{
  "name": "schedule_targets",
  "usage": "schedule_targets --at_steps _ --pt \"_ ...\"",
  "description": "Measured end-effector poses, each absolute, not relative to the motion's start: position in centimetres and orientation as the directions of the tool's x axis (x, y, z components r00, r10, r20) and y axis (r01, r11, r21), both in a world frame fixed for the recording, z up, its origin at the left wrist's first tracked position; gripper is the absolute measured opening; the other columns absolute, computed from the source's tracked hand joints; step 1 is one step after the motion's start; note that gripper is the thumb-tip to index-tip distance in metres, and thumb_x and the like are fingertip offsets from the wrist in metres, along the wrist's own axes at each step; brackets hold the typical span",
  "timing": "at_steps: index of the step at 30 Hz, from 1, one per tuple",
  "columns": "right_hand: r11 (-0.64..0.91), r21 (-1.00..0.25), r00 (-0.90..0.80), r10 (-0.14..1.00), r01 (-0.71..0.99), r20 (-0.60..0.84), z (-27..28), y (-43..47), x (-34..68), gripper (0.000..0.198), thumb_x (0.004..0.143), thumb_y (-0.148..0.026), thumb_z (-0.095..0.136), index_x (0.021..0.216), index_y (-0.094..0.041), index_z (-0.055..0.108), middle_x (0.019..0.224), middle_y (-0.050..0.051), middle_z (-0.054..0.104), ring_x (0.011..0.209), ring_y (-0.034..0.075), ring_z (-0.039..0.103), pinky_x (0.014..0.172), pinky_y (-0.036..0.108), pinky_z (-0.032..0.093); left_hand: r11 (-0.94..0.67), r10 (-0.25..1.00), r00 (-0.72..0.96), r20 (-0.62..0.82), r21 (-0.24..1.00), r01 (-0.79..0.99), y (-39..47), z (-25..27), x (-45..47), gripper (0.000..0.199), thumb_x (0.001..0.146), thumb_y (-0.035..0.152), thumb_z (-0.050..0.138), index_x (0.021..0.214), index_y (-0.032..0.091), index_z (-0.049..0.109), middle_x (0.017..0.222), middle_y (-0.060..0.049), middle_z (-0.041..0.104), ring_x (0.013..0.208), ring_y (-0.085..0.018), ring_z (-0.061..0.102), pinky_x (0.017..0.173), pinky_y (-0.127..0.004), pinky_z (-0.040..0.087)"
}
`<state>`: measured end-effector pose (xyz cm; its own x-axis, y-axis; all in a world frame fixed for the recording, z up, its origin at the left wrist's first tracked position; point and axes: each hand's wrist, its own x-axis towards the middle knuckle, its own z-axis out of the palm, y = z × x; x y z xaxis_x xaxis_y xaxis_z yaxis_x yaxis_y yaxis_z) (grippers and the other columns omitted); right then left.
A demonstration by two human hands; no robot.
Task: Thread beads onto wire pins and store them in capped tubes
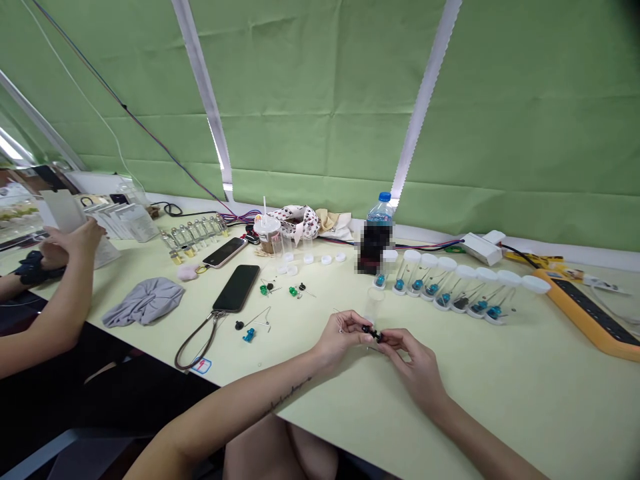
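Observation:
Just above the table, my left hand [345, 339] and my right hand [413, 363] meet, fingertips closed on a small black part [373, 333]. Its exact kind is too small to make out. A thin wire pokes out by my left fingers. Right behind them stands a clear tube [374, 303]. To the left lie a blue part [249, 335], a round black piece [239, 325] and bent thin wires. Farther back are small green parts [293, 291] with black pieces. Beyond my right hand runs a row of clear white-capped tubes [444, 293] holding mostly blue parts.
Two phones [236, 289], a grey cloth [145, 301], a drink cup [269, 233] and a bottle [381, 210] sit around the table. An orange power strip [583, 310] lies at right. At left, another person's hands [83, 237] hold a white box [63, 210] near small glass vials [195, 233].

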<state>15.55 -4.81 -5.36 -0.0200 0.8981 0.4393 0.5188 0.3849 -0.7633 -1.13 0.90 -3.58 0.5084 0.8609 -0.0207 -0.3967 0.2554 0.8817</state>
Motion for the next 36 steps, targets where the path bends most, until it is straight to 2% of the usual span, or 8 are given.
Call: schedule_targets --at_steps 3,8,17,36 --pt "0.394 -0.752 -0.030 0.894 0.528 0.447 -5.44 -4.87 15.58 0.018 0.087 -0.036 0.051 0.096 -0.021 0.057 0.084 0.005 0.067 0.076 0.019 0.066 0.070 0.031 0.055 0.258 0.861 0.508 -0.027 0.884 -0.391 0.84 -3.61 -1.10 0.033 0.052 0.021 0.082 0.078 0.012 0.064 0.079 -0.006 0.065 0.071 -0.013 0.059 0.073 -0.029 0.044" --pt "0.398 -0.739 -0.034 0.890 0.544 0.454 -5.57 -4.89 15.63 0.016 0.088 -0.034 0.052 0.098 -0.022 0.055 0.087 0.004 0.067 0.077 0.018 0.065 0.071 0.032 0.055 0.220 0.870 0.493 0.020 0.879 -0.423 0.76 -3.50 -1.06 0.030 0.051 0.020 0.082 0.075 0.012 0.065 0.095 -0.007 0.061 0.080 -0.014 0.058 0.076 -0.029 0.045" --pt "0.414 -0.727 -0.034 0.879 0.548 0.475 -5.65 -4.84 15.64 0.018 0.088 -0.035 0.051 0.097 -0.021 0.056 0.084 0.005 0.067 0.075 0.019 0.066 0.069 0.031 0.055 0.254 0.854 0.520 -0.010 0.880 -0.400 0.85 -3.78 -1.10 0.032 0.054 0.019 0.081 0.079 0.011 0.063 0.080 -0.007 0.066 0.074 -0.014 0.061 0.074 -0.030 0.046" --pt "0.417 -0.741 -0.030 0.880 0.526 0.474 -5.78 -5.01 15.69 0.014 0.087 -0.028 0.055 0.099 -0.022 0.056 0.088 0.003 0.066 0.077 0.017 0.065 0.070 0.029 0.054 0.255 0.849 0.529 0.001 0.876 -0.410 0.58 -3.41 -1.16 0.030 0.057 0.017 0.079 0.082 0.009 0.064 0.100 -0.015 0.067 0.081 -0.018 0.064 0.079 -0.034 0.047"
